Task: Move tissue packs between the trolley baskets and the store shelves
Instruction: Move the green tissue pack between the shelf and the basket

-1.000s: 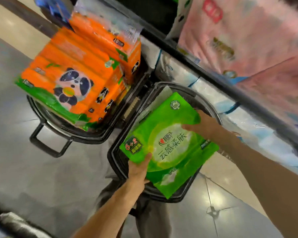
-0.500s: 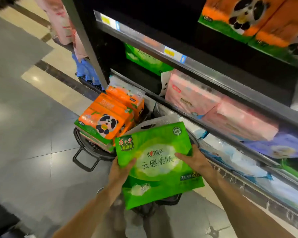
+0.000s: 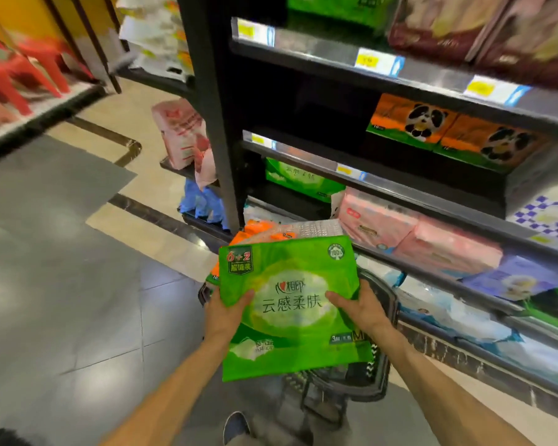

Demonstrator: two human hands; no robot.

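Both hands grip the green pack (image 3: 290,304) by its sides: left hand (image 3: 227,312) with thumb curled over the front, right hand (image 3: 356,309) likewise. Below the hands sits a black basket (image 3: 379,358); beyond them, orange packs (image 3: 258,235) and shelves (image 3: 400,185).

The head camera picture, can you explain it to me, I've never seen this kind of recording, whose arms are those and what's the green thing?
There is no machine here. A person wears a wide-angle camera on the head, looking forward and down, so the two bare arms are their own. The left hand and right hand grip the sides of a flat bright green plastic tissue pack. Under it sits a black trolley basket. Behind the pack, orange packs peek out. To the right, dark store shelves carry orange panda-print packs, pink packs and another green pack.
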